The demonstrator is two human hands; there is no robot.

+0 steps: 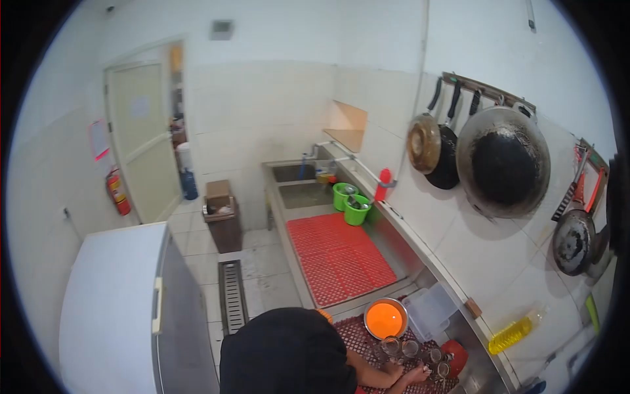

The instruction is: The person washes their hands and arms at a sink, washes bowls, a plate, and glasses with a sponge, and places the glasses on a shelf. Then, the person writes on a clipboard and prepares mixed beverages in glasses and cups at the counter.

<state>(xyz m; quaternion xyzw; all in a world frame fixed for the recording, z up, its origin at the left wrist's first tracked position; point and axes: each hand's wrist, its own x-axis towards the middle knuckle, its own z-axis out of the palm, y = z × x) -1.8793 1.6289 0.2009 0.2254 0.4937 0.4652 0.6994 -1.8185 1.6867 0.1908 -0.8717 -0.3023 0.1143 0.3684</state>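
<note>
At the bottom of the head view, my left hand (394, 369) is low over the dark red mat (349, 331), close to the clear glasses (410, 349). Its fingers are too small and blurred to read. Just right of it, my right hand (416, 375) has its fingers drawn together beside another glass (443, 370); what they hold cannot be made out. Several glasses stand around both hands. A metal bowl (369, 310) with bright orange contents is above them, and a red container (455, 356) lies to their right.
A black rounded shape (285, 354) covers the bottom centre. Beyond the mat are a clear plastic box (430, 308), a bright red mat (338, 256), green buckets (356, 215) and a sink (305, 196). A yellow bottle (510, 336) and hanging pans (504, 161) are right.
</note>
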